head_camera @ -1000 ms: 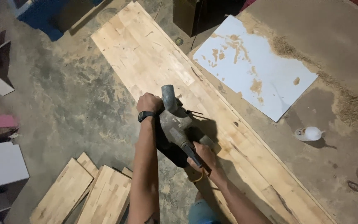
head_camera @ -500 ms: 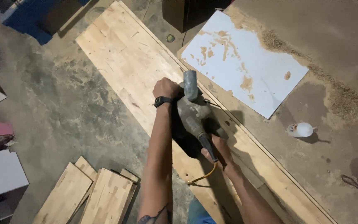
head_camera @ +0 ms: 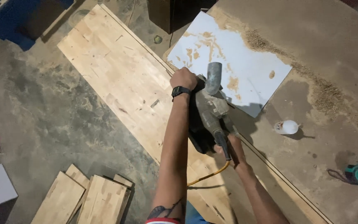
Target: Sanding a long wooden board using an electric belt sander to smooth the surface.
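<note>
The right hand [head_camera: 228,147] clenches the rear handle of a dusty grey belt sander [head_camera: 208,114] with a yellow cord, resting on the long pale wooden panel [head_camera: 121,79] on the floor, while the left hand [head_camera: 184,79] has its grip clenched on the front knob.

bare forearms, a black wristwatch [head_camera: 180,91] on the left, tattoo [head_camera: 166,210] near its elbow.
</note>
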